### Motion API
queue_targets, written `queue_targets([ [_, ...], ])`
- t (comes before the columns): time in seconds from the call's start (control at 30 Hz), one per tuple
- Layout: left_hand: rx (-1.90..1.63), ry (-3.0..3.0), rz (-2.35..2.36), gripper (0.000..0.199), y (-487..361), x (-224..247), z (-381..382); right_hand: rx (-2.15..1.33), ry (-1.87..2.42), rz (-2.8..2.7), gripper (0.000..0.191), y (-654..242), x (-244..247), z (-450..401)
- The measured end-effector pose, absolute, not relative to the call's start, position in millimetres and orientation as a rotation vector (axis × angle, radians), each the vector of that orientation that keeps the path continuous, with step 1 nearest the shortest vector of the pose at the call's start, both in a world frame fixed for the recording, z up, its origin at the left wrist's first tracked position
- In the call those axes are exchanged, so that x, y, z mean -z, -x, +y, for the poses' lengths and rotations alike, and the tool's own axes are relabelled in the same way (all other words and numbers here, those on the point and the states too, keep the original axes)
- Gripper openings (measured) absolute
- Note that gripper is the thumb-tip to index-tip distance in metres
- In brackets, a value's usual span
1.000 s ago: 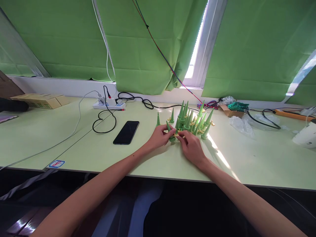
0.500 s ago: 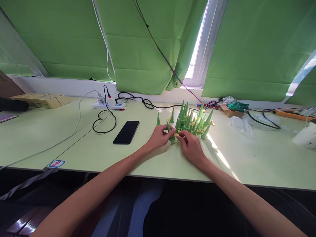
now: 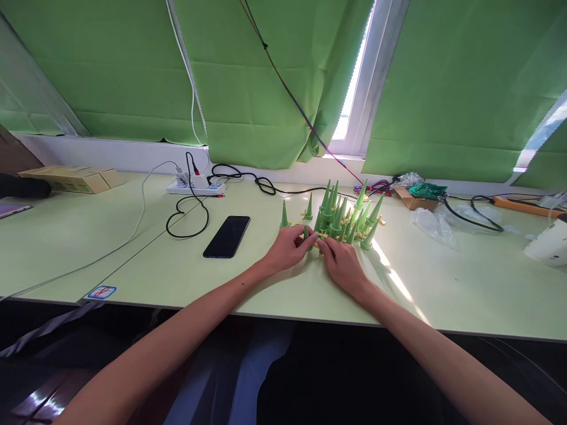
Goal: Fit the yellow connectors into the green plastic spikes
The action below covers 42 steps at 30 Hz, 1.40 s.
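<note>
Mid-work, by the look of it, on one green cone point(image 3: 305, 232), at the near left edge of a bunch point(image 3: 337, 219) of the same kind. Holding that cone in the left hand point(image 3: 287, 247), fingers curled in and nearly closed, with much of it hidden behind them. Working close beside with the right hand point(image 3: 345, 262), fingers bent, tips almost touching the left fingertips; cannot tell whether fully closed, or gripping anything small.

Probably done with a good share already, judging by the cones in the bunch, standing upright or leaning a little, with yellow pieces point(image 3: 382, 222) showing low among them. Likely not done with the held one, given both hands at it. Cannot tell how many to go.

Now counting. In hand: one cone. Apart from the bunch, to the left: two lone cones point(image 3: 284, 215), both upright, one nearer and one farther. In the bunch: a dozen or more, too overlapped for an exact figure. Of yellow pieces: several, too small to number.

Elsewhere on the table point(image 3: 266, 295): one phone point(image 3: 227, 236) left of the hands; one power strip point(image 3: 196, 188) at the far left; beyond it to the left, one carton point(image 3: 71, 179); at the far right, one small box point(image 3: 415, 200).
</note>
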<state>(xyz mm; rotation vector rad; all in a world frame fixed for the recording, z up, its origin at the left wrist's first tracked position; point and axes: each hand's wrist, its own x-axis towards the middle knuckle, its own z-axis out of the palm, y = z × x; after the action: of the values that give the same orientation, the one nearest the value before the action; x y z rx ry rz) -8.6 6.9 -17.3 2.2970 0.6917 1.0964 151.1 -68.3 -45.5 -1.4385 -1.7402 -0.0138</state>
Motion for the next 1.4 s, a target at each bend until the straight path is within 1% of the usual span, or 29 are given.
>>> queue_targets([
  [0.1, -1.096, -2.298, 0.698, 0.036, 8.3, 17.7, 7.0, -0.004, 1.454, -1.747, 0.043, -150.0, 43.8, -69.3],
  [0.17, -1.082, -2.288, 0.706, 0.035, 8.1, 16.6, 6.2, -0.014, 1.464, -1.733, 0.041, -148.5, 41.5, -71.1],
  [0.3, -1.051, -2.254, 0.748, 0.036, 7.5, 13.9, 5.0, -0.06, 1.434, -1.695, 0.022, -146.4, 38.3, -74.1],
  [0.5, -1.059, -2.261, 0.742, 0.035, 7.3, 14.3, 6.0, -0.078, 1.399, -1.733, 0.013, -148.0, 40.5, -72.7],
  [0.6, -1.066, -2.292, 0.731, 0.034, 7.4, 14.8, 5.8, -0.083, 1.433, -1.759, 0.014, -148.2, 40.2, -72.8],
  [0.73, -1.074, -2.34, 0.721, 0.035, 7.6, 15.6, 5.9, -0.063, 1.512, -1.801, 0.024, -148.0, 38.8, -73.3],
  [0.9, -1.066, -2.34, 0.738, 0.034, 7.5, 15.8, 6.4, -0.053, 1.576, -1.809, 0.031, -147.6, 37.9, -73.3],
  [0.93, -1.059, -2.332, 0.737, 0.035, 7.5, 15.6, 6.3, -0.066, 1.57, -1.802, 0.029, -147.5, 37.8, -73.5],
  [1.03, -1.042, -2.305, 0.74, 0.034, 7.3, 14.9, 6.0, -0.116, 1.515, -1.769, 0.016, -147.4, 38.1, -74.1],
  [1.27, -1.069, -2.322, 0.738, 0.037, 6.8, 15.2, 5.8, -0.116, 1.46, -1.777, 0.008, -149.6, 42.4, -72.5],
  [1.4, -1.06, -2.35, 0.749, 0.034, 7.3, 15.2, 6.3, -0.117, 1.473, -1.794, 0.008, -149.4, 42.2, -72.2],
])
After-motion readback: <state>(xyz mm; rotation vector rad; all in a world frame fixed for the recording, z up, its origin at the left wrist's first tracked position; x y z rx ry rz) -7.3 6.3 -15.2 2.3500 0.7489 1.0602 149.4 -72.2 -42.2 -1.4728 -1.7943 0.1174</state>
